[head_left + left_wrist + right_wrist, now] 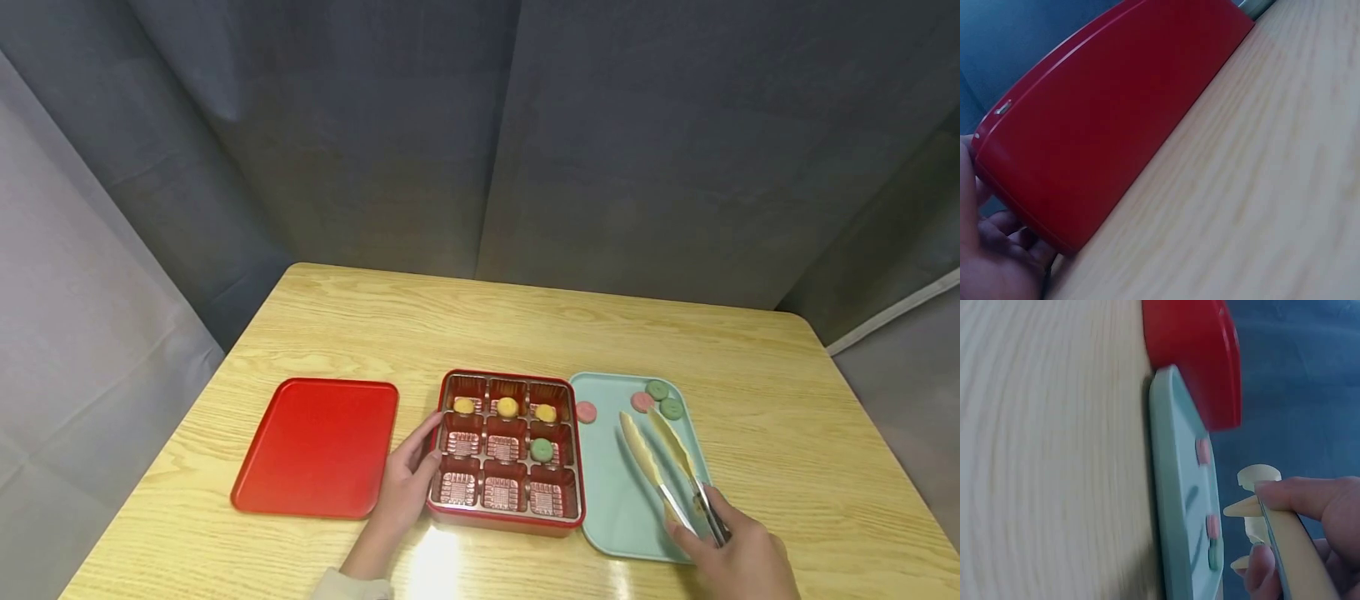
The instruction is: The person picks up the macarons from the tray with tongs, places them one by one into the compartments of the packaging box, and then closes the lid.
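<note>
My left hand (408,483) rests against the left side of a red box (504,528) with a divided plastic insert, its fingers along the wall. In the left wrist view the box's red side (1110,106) hides part of that hand. Yellow cookies (507,407) sit one each in the three back compartments, and a green cookie (542,450) lies in the middle row's right one. My right hand (738,546) grips a pair of tongs (675,479), tips apart and nothing between them, above a pale green tray (622,517).
On the tray lie pink cookies (586,412) and green cookies (672,408), mostly near its back right corner. The box stands directly beside the tray's left edge. A red lid (318,450) lies flat on the wooden table (420,321) to the left. Grey curtains (637,150) hang behind.
</note>
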`<state>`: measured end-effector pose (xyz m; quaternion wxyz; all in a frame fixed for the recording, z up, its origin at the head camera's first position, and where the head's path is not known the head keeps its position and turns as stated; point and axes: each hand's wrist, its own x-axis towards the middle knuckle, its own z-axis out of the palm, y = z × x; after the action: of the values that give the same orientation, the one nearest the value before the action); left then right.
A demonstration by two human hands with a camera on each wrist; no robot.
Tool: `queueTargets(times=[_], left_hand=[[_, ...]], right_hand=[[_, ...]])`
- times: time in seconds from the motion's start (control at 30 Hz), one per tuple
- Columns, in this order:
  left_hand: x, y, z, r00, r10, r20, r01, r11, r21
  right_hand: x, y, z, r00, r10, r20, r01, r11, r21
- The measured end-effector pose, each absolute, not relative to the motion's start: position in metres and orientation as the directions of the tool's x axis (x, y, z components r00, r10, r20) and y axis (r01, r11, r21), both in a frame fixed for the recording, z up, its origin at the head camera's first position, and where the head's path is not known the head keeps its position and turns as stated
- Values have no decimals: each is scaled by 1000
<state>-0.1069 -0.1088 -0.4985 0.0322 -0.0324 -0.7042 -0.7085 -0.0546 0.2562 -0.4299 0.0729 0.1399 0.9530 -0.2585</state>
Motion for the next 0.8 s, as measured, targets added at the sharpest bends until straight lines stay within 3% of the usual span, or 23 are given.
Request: queueTargets(times=[0.37, 0.8], left_hand=[[-106, -109, -499, -995, -2, 103, 103, -25, 994], [-107, -110, -499, -995, 13, 101, 100, -42, 994]], right_hand=[[-71, 287, -437, -923, 284, -259, 374, 819, -435], [-91, 307, -437, -935, 155, -318, 283, 866, -413]])
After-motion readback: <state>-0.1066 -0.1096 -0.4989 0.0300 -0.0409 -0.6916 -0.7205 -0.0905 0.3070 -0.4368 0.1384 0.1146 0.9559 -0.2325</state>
